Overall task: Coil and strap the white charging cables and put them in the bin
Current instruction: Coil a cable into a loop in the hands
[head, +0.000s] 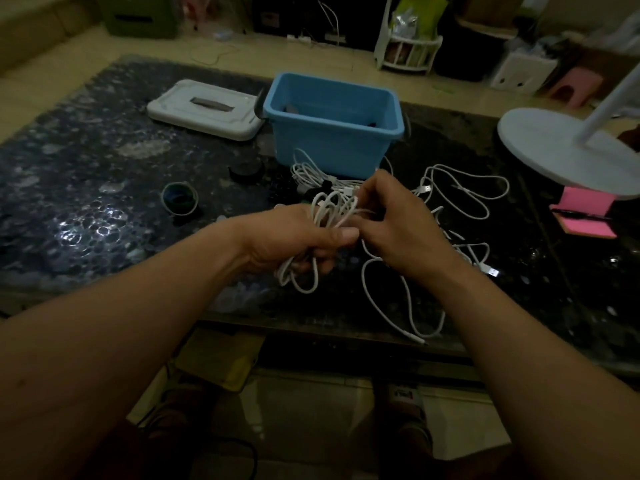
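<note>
Bin [332,147] contents indistinct, lamp base [554,150] cut at right, coil [337,216] partly inside left hand [298,237]

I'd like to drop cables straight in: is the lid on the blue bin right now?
No, the grey lid lies flat on the table to the left of the open blue bin.

left hand [294,242], right hand [398,226], forearms [145,317] all bare — pale-strapped sandal [406,396] below.

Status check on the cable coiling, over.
Left hand grips a half-coiled white cable; right hand pinches its loops. Blue bin open behind. Loose cables lie right; one bundle fronts the bin.
</note>
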